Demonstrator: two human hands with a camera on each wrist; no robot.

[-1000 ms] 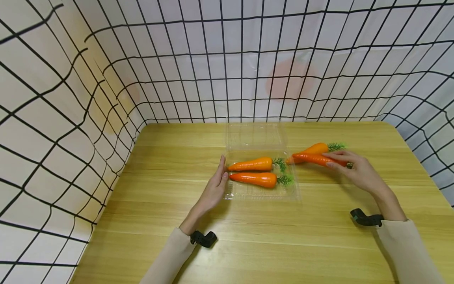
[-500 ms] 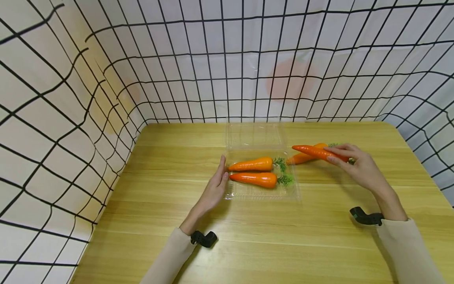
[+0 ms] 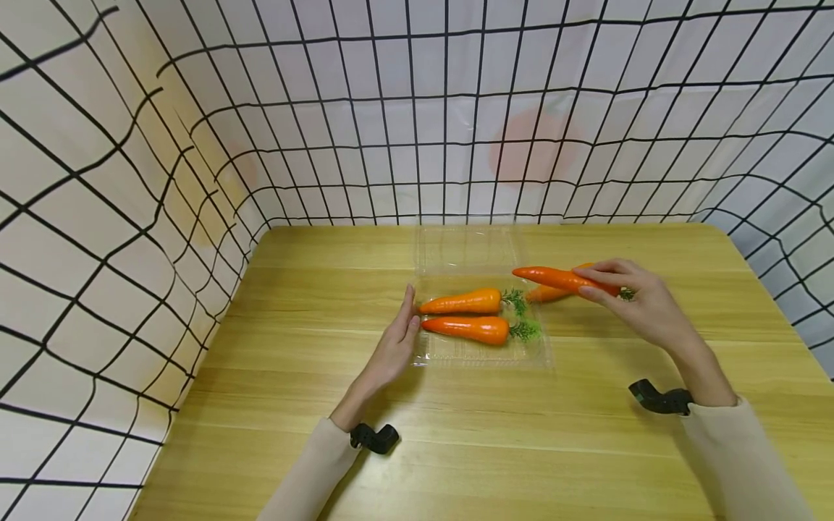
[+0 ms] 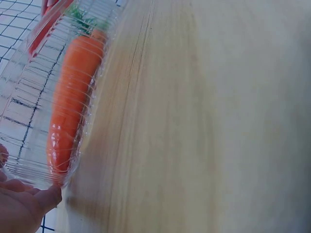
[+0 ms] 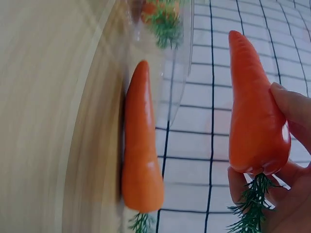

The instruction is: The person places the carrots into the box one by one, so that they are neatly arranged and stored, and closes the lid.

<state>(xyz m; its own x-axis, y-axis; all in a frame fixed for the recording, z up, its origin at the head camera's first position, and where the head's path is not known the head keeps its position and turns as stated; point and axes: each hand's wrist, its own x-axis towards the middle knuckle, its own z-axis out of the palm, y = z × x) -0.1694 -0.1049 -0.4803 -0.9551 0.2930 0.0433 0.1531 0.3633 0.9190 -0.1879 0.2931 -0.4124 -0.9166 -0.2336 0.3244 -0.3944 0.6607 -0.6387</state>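
Observation:
In the head view my right hand point(image 3: 641, 300) pinches a carrot point(image 3: 550, 276) near its thick end. The carrot is raised, its tip pointing left. Below it another carrot point(image 5: 142, 145) lies on the table, partly hidden in the head view. Two carrots, an upper one point(image 3: 462, 301) and a lower one point(image 3: 465, 329), lie side by side in a clear plastic clamshell box point(image 3: 482, 356), green tops to the right. Its lid point(image 3: 469, 246) stands open at the back. Along the box's left end my left hand point(image 3: 391, 347) rests with fingers straight, touching it.
The wooden table point(image 3: 293, 405) carries the box and carrots. A white sheet with a black grid point(image 3: 391, 123) rises at the back and both sides. Each wrist wears a black camera mount, the left one point(image 3: 374, 438) and the right one point(image 3: 661, 397).
My right hand has raised its carrot off the one on the table and moved left towards the box. The left hand and the box have stayed in place.

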